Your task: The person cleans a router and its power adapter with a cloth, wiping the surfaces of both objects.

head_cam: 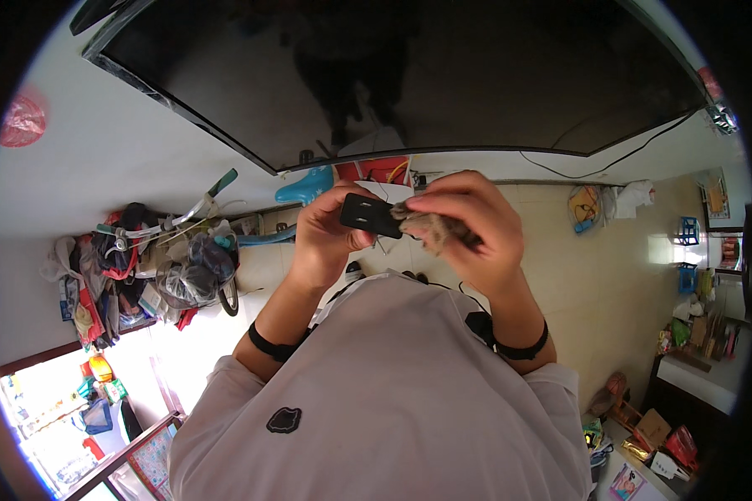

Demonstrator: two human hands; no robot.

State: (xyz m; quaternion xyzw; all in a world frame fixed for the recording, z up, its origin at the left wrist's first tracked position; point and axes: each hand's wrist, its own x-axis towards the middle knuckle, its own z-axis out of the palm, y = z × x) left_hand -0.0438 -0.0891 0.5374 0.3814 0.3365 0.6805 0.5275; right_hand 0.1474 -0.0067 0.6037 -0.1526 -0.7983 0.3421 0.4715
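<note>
My left hand [330, 219] grips a small flat black rectangular object [366, 215] by its left end and edges; two small shiny slots or marks show on its face. Bunched in my right hand [476, 228] is a crumpled brown-grey cloth [427, 227], which touches the right end of the black object. My right fingers curl over the cloth and partly hide it. Both hands are held up before my chest, just below the lower edge of a large dark television screen [476, 81].
A bicycle [188, 216] with a loaded basket and blue saddle [307, 183] stands at left, beside piled bags. A black cable [608, 172] hangs under the screen. At right are blue stools [687, 278], a basketball [616, 383] and a cluttered white table [639, 476].
</note>
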